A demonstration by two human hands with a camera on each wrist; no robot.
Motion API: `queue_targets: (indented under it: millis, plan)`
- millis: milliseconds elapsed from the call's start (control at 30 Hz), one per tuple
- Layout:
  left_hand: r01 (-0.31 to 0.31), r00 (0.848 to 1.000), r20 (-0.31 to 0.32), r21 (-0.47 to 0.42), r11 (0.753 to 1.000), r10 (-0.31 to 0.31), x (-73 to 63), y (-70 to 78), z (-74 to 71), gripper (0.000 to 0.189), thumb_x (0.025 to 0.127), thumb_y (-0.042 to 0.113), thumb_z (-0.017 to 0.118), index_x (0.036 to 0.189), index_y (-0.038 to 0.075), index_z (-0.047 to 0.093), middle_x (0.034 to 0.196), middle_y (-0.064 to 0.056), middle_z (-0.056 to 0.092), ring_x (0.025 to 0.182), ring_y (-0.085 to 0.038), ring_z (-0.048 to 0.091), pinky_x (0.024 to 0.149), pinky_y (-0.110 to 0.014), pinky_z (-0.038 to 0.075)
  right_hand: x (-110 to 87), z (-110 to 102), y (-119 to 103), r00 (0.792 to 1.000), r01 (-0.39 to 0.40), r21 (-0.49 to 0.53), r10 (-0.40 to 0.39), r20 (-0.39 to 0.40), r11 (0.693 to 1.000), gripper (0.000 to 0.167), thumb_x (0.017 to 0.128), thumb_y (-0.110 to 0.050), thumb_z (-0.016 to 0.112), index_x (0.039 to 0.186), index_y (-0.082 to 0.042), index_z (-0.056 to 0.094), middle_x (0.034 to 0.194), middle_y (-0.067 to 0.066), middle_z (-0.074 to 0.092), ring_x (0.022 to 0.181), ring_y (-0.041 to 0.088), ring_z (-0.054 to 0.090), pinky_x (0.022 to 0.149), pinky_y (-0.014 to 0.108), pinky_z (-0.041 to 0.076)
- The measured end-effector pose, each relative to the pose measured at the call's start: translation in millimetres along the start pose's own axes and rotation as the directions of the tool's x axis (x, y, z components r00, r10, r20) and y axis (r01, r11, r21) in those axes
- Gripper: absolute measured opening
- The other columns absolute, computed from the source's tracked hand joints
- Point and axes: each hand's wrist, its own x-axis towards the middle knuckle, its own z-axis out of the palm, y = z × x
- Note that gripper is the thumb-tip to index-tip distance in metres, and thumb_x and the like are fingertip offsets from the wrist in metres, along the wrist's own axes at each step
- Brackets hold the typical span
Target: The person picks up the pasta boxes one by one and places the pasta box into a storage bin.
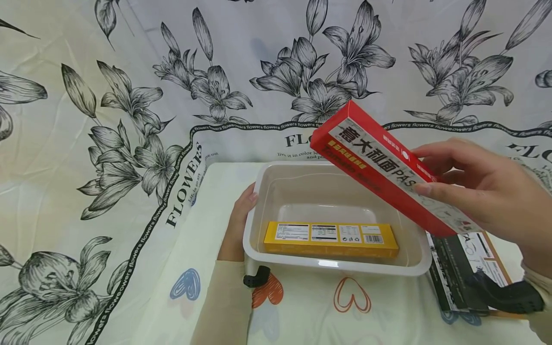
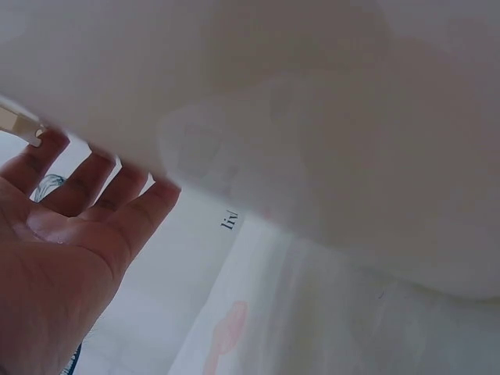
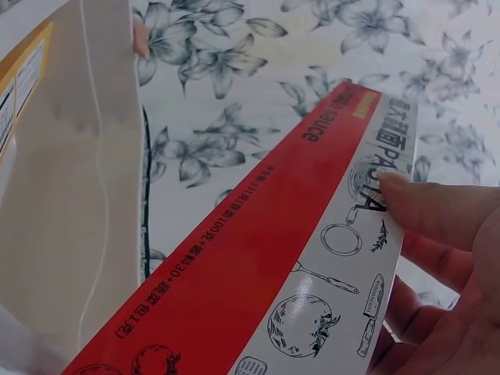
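Red box (image 1: 379, 167) in my right hand (image 1: 487, 187): 意大利面PAS on its white face, head view, the rest under my thumb; "PASTA" in the right-wrist view. "Sauce" on its red side, upper middle there; below, a Chinese weight line with 100克, 30, 1克.

Yellow box (image 1: 329, 248), lower middle of the head frame: barcode and recycling signs; panel print too small.

Floral cloth (image 1: 129, 120): "FLOWERS" left of centre, "flowers" repeated along the black border, "live it in color" at upper centre. Left-wrist view, mid-frame: "liv".
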Motion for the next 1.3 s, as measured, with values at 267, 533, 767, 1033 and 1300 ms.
queue_targets:
  millis: [267,533,767,1033,1300]
  plan:
    - [-0.011,1.0,-0.003,0.001,1.0,0.011,-2.0,0.8,1.2,0.071,0.105,0.032,0.045,0.166,-0.004,0.037,0.148,-0.035,0.051,0.125,-0.037,0.057,0.102,-0.036,0.05,4.6,2.1,-7.8,0.999,0.016,0.036,-0.018,0.051,0.999,0.06,0.102,-0.003,0.076,0.153,-0.033,0.062,0.142,-0.006,0.062,0.107,0.022,0.072,0.071,0.028,0.06]
    - [-0.009,1.0,-0.002,0.007,1.0,0.009,3.0,2.4,-0.4,0.071,0.102,0.024,0.042,0.162,-0.013,0.033,0.148,-0.038,0.049,0.12,-0.026,0.059,0.1,-0.03,0.049,11.6,6.5,-13.7,0.995,0.075,0.087,-0.081,0.06,0.993,0.058,0.1,0.002,0.076,0.15,-0.027,0.066,0.141,-0.002,0.063,0.106,0.024,0.072,0.072,0.031,0.061]
    - [-0.005,1.0,-0.017,0.015,1.0,0.005,-1.8,3.4,0.6,0.07,0.104,0.028,0.044,0.164,-0.008,0.037,0.149,-0.037,0.051,0.124,-0.034,0.058,0.1,-0.031,0.049,18.7,12.8,-21.0,0.991,0.084,0.122,-0.096,0.094,0.989,0.057,0.099,-0.002,0.08,0.149,-0.025,0.067,0.137,0.0,0.064,0.105,0.025,0.073,0.076,0.033,0.061]
    - [-0.002,1.0,-0.02,-0.009,1.0,0.002,-1.0,1.5,0.9,0.069,0.104,0.026,0.043,0.163,-0.009,0.035,0.149,-0.035,0.052,0.121,-0.027,0.059,0.102,-0.031,0.049,27.0,21.8,-22.7,0.982,0.099,0.161,-0.123,0.145,0.982,0.055,0.1,-0.003,0.08,0.15,-0.023,0.067,0.134,0.003,0.067,0.105,0.029,0.073,0.076,0.036,0.061]
    - [-0.018,1.0,0.022,-0.024,1.0,0.018,-0.3,-0.8,0.3,0.07,0.106,0.029,0.043,0.166,-0.005,0.034,0.152,-0.035,0.048,0.129,-0.038,0.054,0.106,-0.038,0.046,32.8,32.9,-25.6,0.971,0.119,0.168,-0.149,0.185,0.979,0.051,0.101,-0.007,0.079,0.148,-0.022,0.068,0.134,0.003,0.067,0.11,0.032,0.065,0.078,0.036,0.061]
